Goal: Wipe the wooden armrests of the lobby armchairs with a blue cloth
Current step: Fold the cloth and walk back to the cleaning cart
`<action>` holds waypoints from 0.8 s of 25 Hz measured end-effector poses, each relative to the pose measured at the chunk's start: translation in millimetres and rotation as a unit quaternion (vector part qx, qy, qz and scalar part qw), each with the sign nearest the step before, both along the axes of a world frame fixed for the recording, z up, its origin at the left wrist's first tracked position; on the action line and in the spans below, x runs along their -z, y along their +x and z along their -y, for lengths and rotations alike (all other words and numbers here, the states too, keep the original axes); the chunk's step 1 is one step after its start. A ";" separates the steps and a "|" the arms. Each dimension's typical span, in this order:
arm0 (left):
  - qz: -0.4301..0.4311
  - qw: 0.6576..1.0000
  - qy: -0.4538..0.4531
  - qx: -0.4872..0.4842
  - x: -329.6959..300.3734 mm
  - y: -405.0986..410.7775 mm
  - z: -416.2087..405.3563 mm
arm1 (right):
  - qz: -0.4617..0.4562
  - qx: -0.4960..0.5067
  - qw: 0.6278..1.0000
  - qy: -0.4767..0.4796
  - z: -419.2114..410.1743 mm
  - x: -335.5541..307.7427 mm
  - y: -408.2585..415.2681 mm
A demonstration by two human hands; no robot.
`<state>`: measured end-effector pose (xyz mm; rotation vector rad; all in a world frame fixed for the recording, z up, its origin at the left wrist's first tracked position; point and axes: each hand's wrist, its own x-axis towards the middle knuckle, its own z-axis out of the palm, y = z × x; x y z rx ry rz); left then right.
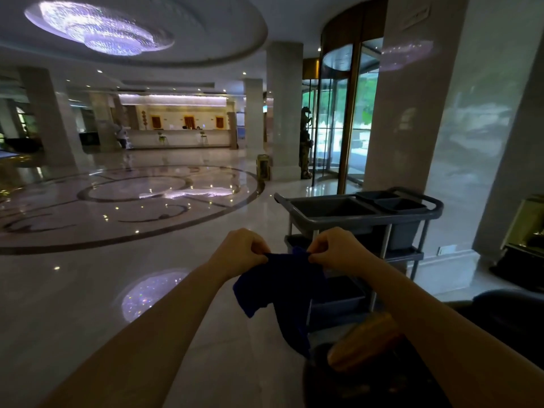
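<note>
Floor: the shiny stone floor is pale and wet-looking, with big dark rings and curls drawn on it; small lights shine back from it.
Ceiling: a big round sparkly lamp glows up high on the left.
Pillars: fat pale pillars stand around the room.
Front desk: a long lit desk sits far away at the back, with two stools in front of it.
Door: a round glass door with gold frames is on the right; green trees show through it.
Cart: a grey cleaning cart with trays on top stands just past the hands, near the right wall.
Blue cloth: the blue cloth hangs in the air in front of the person, in front of the cart; its top edge is stretched between the two hands and the rest droops down.
Left hand: the left hand pinches the left top corner of the cloth, fingers curled tight.
Right hand: the right hand pinches the right top corner of the cloth the same way.
Armrest: a wooden armrest, yellow-brown and rounded, shows low down under the right arm, on a dark armchair; the cloth is above it, and I cannot tell if they touch.
</note>
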<state>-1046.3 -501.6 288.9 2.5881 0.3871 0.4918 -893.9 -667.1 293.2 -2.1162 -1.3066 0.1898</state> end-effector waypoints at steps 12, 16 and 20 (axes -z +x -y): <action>-0.031 0.993 0.030 0.107 -18.0 210.4 -238.3 | 0.034 0.103 0.994 -0.007 -206.3 -10.9 166.5; -0.018 0.992 0.032 0.123 -23.0 278.0 -291.1 | 0.048 0.124 0.991 -0.006 -256.5 -18.4 226.0; -0.013 0.988 0.037 0.151 -19.4 363.5 -348.8 | 0.057 0.137 0.989 -0.005 -309.6 -10.2 305.4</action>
